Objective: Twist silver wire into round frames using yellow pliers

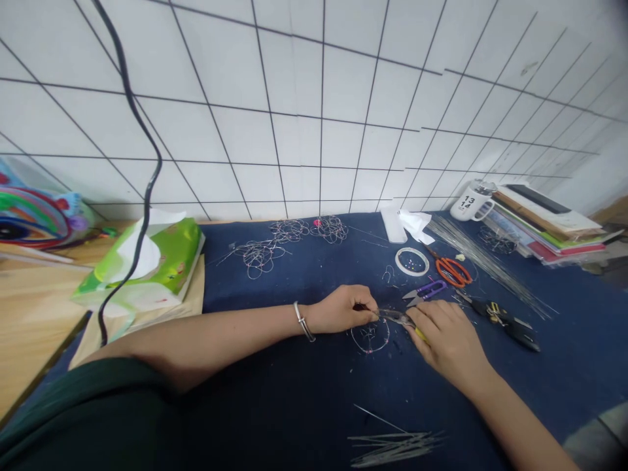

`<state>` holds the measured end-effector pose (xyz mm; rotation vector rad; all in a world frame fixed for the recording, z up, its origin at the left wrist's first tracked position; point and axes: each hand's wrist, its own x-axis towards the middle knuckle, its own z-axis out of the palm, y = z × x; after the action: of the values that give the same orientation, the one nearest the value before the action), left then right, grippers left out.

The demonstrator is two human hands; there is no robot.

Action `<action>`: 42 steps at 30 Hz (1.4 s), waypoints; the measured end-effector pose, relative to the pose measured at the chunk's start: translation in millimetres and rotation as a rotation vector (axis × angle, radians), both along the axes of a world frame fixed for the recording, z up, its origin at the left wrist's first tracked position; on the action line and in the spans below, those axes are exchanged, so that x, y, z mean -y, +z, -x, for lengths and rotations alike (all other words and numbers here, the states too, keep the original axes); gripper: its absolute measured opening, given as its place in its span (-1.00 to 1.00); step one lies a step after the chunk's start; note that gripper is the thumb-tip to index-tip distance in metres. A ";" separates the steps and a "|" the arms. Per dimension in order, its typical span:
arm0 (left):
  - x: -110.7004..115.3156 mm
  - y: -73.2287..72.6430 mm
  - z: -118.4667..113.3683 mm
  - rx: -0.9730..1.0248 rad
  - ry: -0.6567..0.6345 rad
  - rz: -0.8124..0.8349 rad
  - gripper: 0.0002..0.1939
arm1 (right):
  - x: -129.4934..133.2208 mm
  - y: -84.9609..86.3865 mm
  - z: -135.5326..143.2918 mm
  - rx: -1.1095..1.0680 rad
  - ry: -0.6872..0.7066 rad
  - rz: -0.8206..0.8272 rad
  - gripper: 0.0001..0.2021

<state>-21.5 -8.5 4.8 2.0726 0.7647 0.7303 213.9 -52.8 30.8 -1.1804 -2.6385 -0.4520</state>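
Note:
My left hand [346, 309], a silver bangle at its wrist, pinches the top of a thin wire ring [369, 352] strung with small pinkish beads. More bent wire lies inside the ring. In my right hand [444, 333] are pliers [396, 316] with yellow on the handles, their jaws pointing left and meeting the ring's top near my left fingertips. Whether the jaws are closed on the wire is too small to tell. Just beyond my right hand lie purple-handled thread snips [426, 292] and orange-handled scissors [454, 271].
Coiled wire pieces [260, 258] lie at the back of the blue cloth [289, 386]. Right of them are a white round dish [412, 261] of beads, straight wires [485, 261], black pliers [520, 332], a mug [471, 201] and stacked books [554, 226]. Cut wires [392, 446] lie in front; a tissue pack [147, 261] sits left.

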 end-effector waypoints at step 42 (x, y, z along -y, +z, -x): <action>3.1 -3.0 -8.2 -0.032 0.092 -0.008 -0.90 | 31.5 -1.2 16.3 -0.074 -0.243 0.069 -0.78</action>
<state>-13.4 -11.6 1.8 2.0719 0.8815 0.7530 197.6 -84.3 29.6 -1.5182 -2.4768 -0.3524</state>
